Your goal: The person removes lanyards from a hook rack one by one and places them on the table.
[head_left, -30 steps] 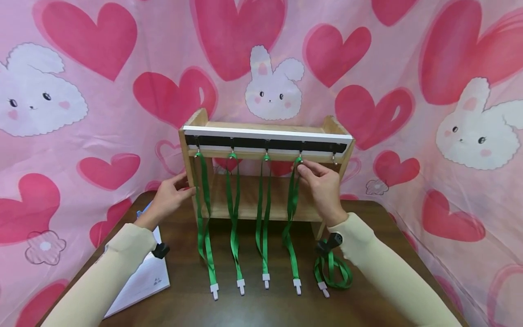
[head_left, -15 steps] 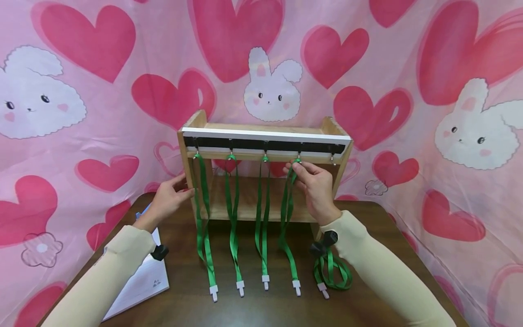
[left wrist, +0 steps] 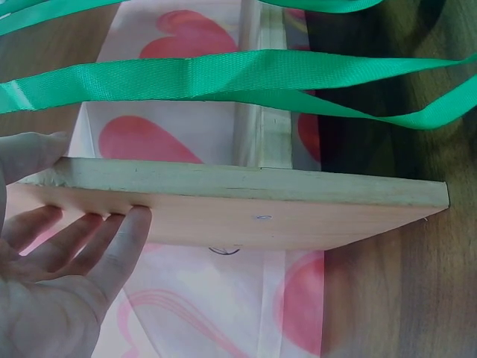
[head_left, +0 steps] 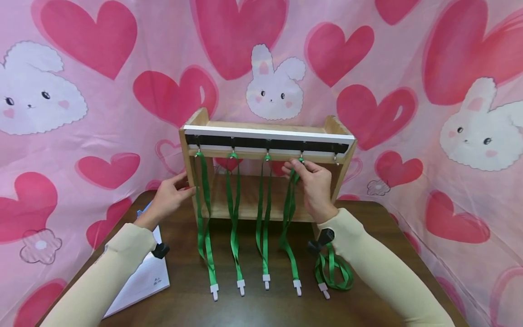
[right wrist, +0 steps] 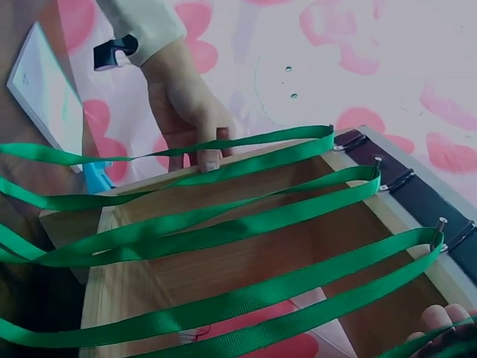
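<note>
Green lanyard [head_left: 289, 204] number four, counting from the left as the person faces the wooden shelf [head_left: 249, 195], hangs in front of it, its top at the fourth hook. The right hand [head_left: 316, 186] is there too, thumb and fingers pinching the strap just below that hook; the folded finger behind is partly hidden. The left hand [head_left: 171, 200] grips the shelf's left side board, thumb on the front edge and the fingertips pressed against the outer face, slightly spread.

Three more lanyards [head_left: 206, 195] hang from the hooks left of that one, along the black strip [head_left: 249, 144] across the shelf's top front. A fifth hook [head_left: 336, 159] is near the shelf's right end. White clips [head_left: 214, 291] end the hanging straps in front of the shelf; whether they touch the table [head_left: 184, 290], I cannot tell.

A coiled lanyard [head_left: 332, 262] lies before the shelf's right end. Left of the shelf is a white pad [head_left: 140, 284]; behind it, a pink cloth [head_left: 318, 11] with hearts and rabbits.
</note>
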`<control>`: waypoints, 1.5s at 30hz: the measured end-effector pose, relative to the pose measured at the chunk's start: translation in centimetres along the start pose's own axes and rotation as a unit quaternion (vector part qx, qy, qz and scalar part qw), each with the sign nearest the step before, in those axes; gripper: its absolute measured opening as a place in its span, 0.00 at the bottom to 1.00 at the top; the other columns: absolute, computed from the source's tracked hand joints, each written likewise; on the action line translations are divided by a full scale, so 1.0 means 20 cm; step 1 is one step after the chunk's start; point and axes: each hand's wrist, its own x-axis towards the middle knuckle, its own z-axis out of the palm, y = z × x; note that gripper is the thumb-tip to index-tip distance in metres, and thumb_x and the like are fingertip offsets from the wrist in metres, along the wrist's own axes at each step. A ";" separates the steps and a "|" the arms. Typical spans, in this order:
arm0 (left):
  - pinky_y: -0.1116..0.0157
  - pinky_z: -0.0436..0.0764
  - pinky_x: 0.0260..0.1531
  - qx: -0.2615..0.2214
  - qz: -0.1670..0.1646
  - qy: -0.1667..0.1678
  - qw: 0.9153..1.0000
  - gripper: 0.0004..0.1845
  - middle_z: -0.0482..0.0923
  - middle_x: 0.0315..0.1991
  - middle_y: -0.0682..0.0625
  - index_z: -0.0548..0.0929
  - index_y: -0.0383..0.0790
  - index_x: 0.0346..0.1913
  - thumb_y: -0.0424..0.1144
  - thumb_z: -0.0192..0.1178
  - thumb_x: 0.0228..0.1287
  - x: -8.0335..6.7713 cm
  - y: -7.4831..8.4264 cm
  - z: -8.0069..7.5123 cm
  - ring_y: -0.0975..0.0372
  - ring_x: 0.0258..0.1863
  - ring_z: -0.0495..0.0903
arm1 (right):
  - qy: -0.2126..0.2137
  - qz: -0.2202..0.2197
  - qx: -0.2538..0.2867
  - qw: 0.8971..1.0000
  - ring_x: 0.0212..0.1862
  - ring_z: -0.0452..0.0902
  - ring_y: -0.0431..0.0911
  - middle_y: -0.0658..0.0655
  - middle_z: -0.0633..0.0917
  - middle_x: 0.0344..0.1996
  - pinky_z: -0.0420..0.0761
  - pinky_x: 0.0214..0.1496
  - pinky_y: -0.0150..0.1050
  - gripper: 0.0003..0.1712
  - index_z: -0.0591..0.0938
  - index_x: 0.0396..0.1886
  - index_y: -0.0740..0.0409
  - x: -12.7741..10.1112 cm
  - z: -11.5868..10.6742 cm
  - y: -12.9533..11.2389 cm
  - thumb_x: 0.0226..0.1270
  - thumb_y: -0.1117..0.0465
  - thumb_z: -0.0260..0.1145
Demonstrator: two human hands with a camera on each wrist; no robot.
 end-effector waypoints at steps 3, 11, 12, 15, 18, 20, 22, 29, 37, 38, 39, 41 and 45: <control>0.46 0.81 0.58 -0.008 0.006 0.003 1.000 0.36 0.76 0.66 0.31 0.65 0.39 0.77 0.39 0.65 0.69 0.01 0.00 0.00 0.38 0.61 0.80 | 0.003 0.008 -0.004 1.000 0.35 0.92 0.45 0.54 0.92 0.29 0.90 0.46 0.42 0.12 0.86 0.44 0.70 0.00 0.00 -0.02 0.71 0.63 0.67; 0.48 0.81 0.57 -0.015 0.015 0.016 1.000 0.35 0.78 0.63 0.31 0.67 0.37 0.75 0.37 0.65 0.67 0.04 -0.01 0.00 0.41 0.59 0.82 | -0.014 0.036 -0.026 0.999 0.31 0.91 0.43 0.53 0.91 0.26 0.90 0.44 0.43 0.17 0.82 0.48 0.78 0.02 -0.01 -0.07 0.74 0.64 0.63; 0.48 0.81 0.57 -0.017 0.012 0.014 1.000 0.35 0.78 0.63 0.31 0.67 0.37 0.75 0.37 0.65 0.68 0.04 0.00 0.00 0.40 0.59 0.82 | -0.017 0.038 -0.026 0.999 0.30 0.91 0.43 0.54 0.91 0.25 0.91 0.43 0.43 0.15 0.83 0.46 0.76 0.02 -0.01 -0.07 0.74 0.64 0.63; 0.48 0.81 0.57 -0.024 0.006 0.009 1.000 0.36 0.77 0.65 0.31 0.66 0.38 0.76 0.38 0.65 0.68 0.04 0.00 0.00 0.40 0.60 0.81 | -0.030 0.036 -0.031 0.998 0.28 0.90 0.44 0.54 0.91 0.24 0.91 0.41 0.42 0.10 0.87 0.38 0.66 0.03 -0.02 -0.08 0.74 0.64 0.63; 0.49 0.81 0.57 -0.024 0.002 0.007 1.000 0.37 0.76 0.65 0.31 0.64 0.39 0.77 0.38 0.65 0.68 0.04 0.01 -0.01 0.39 0.61 0.80 | -0.041 0.032 -0.039 0.998 0.27 0.90 0.44 0.54 0.91 0.24 0.91 0.41 0.42 0.11 0.88 0.34 0.60 0.03 -0.03 -0.09 0.74 0.63 0.63; 0.49 0.81 0.57 -0.023 0.004 0.008 1.000 0.37 0.76 0.65 0.31 0.64 0.39 0.77 0.38 0.65 0.68 0.04 0.01 -0.01 0.39 0.61 0.80 | -0.043 0.031 -0.039 0.998 0.27 0.90 0.45 0.54 0.91 0.24 0.91 0.41 0.42 0.11 0.88 0.34 0.61 0.04 -0.03 -0.09 0.74 0.63 0.63; 0.49 0.81 0.57 -0.022 0.004 0.006 1.000 0.37 0.76 0.65 0.31 0.64 0.39 0.77 0.38 0.65 0.68 0.04 0.01 -0.01 0.39 0.61 0.80 | -0.045 0.030 -0.037 0.998 0.27 0.90 0.45 0.54 0.91 0.24 0.91 0.40 0.42 0.10 0.87 0.35 0.63 0.03 -0.03 -0.09 0.75 0.64 0.62; 0.49 0.80 0.58 -0.022 0.008 0.006 1.000 0.37 0.76 0.65 0.30 0.64 0.38 0.77 0.37 0.65 0.68 0.05 0.02 -0.01 0.39 0.61 0.80 | -0.041 0.028 -0.046 0.998 0.28 0.90 0.44 0.54 0.91 0.25 0.91 0.42 0.42 0.12 0.86 0.41 0.70 0.02 -0.04 -0.09 0.74 0.63 0.63; 0.50 0.80 0.58 -0.015 0.006 0.004 1.000 0.37 0.76 0.65 0.31 0.64 0.38 0.77 0.37 0.65 0.68 0.04 -0.01 0.01 0.39 0.62 0.79 | -0.039 0.023 -0.070 0.997 0.31 0.91 0.43 0.52 0.92 0.26 0.90 0.44 0.41 0.19 0.82 0.49 0.78 -0.01 -0.05 -0.08 0.74 0.61 0.64; 0.50 0.81 0.58 -0.014 0.004 0.004 1.000 0.37 0.77 0.65 0.31 0.64 0.38 0.77 0.37 0.65 0.68 0.03 -0.02 0.01 0.40 0.62 0.80 | -0.040 0.022 -0.073 0.996 0.31 0.91 0.43 0.51 0.92 0.26 0.90 0.45 0.41 0.19 0.82 0.49 0.77 -0.01 -0.05 -0.07 0.74 0.61 0.64; 0.50 0.81 0.58 -0.013 0.003 0.004 1.000 0.37 0.77 0.64 0.31 0.64 0.38 0.77 0.37 0.65 0.68 0.03 -0.02 0.01 0.40 0.62 0.80 | -0.042 0.020 -0.076 0.996 0.32 0.91 0.43 0.51 0.92 0.27 0.90 0.45 0.41 0.18 0.82 0.49 0.77 -0.02 -0.05 -0.07 0.74 0.61 0.64; 0.51 0.81 0.58 -0.014 0.004 0.004 1.000 0.36 0.77 0.64 0.30 0.64 0.37 0.77 0.37 0.65 0.69 0.02 -0.02 0.01 0.40 0.61 0.80 | -0.043 0.016 -0.077 0.996 0.33 0.91 0.43 0.51 0.92 0.27 0.90 0.45 0.41 0.18 0.82 0.49 0.76 -0.02 -0.05 -0.07 0.74 0.61 0.64; 0.51 0.81 0.58 -0.016 0.001 0.005 1.000 0.36 0.77 0.64 0.30 0.64 0.37 0.77 0.37 0.65 0.69 0.02 -0.02 0.01 0.40 0.61 0.80 | -0.046 0.003 -0.080 0.996 0.33 0.91 0.42 0.50 0.92 0.27 0.90 0.44 0.41 0.21 0.81 0.50 0.80 -0.03 -0.05 -0.06 0.74 0.61 0.64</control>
